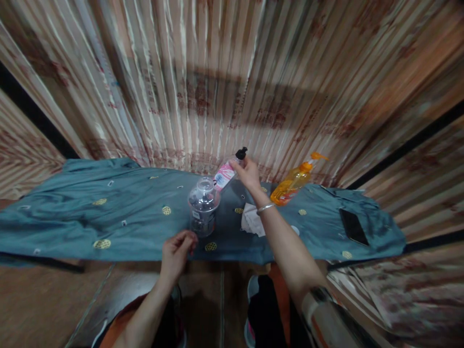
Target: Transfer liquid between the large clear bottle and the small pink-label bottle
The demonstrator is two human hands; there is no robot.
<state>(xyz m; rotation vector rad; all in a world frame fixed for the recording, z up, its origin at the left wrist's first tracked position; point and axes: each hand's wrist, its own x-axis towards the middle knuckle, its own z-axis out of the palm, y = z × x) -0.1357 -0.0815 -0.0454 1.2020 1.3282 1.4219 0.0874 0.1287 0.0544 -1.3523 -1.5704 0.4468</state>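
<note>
My right hand grips a small clear bottle with a pink label and a black cap, tilted toward a clear plastic jar with a domed lid. The jar stands upright on the blue-grey cloth over the table. My left hand hovers at the table's near edge just below the jar, fingers curled together; nothing is visible in it. A silver bangle circles my right wrist.
An orange pump bottle leans at the back right. A crumpled white paper lies beside my right forearm. A black phone rests on the cloth at the right. Striped curtains hang behind the table.
</note>
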